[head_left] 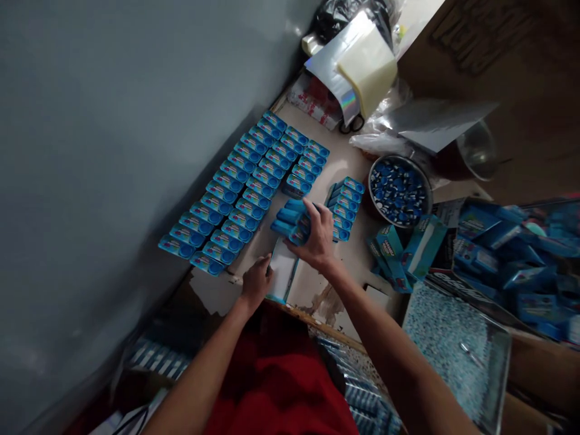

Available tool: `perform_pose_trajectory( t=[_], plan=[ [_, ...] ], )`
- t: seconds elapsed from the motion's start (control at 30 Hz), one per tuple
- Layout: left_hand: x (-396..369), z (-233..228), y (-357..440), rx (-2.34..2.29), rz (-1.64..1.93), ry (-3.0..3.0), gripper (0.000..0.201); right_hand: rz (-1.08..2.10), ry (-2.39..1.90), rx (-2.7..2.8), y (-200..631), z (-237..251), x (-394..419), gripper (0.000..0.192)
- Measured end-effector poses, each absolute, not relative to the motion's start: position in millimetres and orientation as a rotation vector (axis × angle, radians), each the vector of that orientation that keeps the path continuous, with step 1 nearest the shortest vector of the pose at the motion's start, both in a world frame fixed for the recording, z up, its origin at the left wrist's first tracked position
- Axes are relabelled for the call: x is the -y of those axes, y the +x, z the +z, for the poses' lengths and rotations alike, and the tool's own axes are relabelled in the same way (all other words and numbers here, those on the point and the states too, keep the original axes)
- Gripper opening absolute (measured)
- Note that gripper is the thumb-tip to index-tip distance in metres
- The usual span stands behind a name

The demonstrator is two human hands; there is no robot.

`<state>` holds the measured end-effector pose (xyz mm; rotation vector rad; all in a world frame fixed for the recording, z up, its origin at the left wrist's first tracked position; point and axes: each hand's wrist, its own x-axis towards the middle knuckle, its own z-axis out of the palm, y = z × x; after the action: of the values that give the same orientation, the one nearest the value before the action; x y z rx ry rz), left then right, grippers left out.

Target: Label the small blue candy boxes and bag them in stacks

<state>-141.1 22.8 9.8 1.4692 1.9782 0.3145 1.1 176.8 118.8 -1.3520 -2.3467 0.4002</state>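
Observation:
My right hand (318, 237) grips a stack of small blue packets (289, 222) above an open white-lined box (283, 273) near the table's front edge. My left hand (256, 282) holds the left side of that box. Behind them, several blue packets (244, 187) lie in neat rows along the wall, and a shorter row of packets (344, 202) sits just right of my right hand.
A round metal bowl (399, 190) of small blue pieces stands right of the packets. Blue cartons (405, 248) and a heap of boxes (521, 260) lie at the right. A clear tray (457, 350) of tiny beads sits at the front right. Plastic bags and sheets (362, 66) crowd the far end.

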Motion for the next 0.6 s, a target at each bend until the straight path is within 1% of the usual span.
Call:
perform_pose_trajectory(
  t=[0.13, 0.3, 0.43, 0.47, 0.53, 0.6],
  plan=[
    [-27, 12, -143, -2.004, 0.287, 1.492, 0.047, 0.593, -1.243, 2.449, 36, 108, -140, 0.102],
    [-33, 12, -131, -1.989, 0.232, 1.533, 0.049, 0.434, -1.371, 2.682, 32, 82, -128, 0.096],
    [-36, 4, -118, -2.047, 0.254, 1.472, 0.049, 0.389, -1.382, 2.755, 20, 77, -132, 0.092],
    [-36, 2, -116, -2.066, 0.273, 1.449, 0.048, 0.402, -1.365, 2.784, 19, 79, -136, 0.095],
    [-35, -2, -117, -2.072, 0.34, 1.426, 0.047, 0.47, -1.313, 2.841, 20, 87, -152, 0.107],
    [-33, -5, -122, -2.032, 0.449, 1.427, 0.047, 0.519, -1.295, 2.813, 23, 100, -182, 0.117]
  ],
)
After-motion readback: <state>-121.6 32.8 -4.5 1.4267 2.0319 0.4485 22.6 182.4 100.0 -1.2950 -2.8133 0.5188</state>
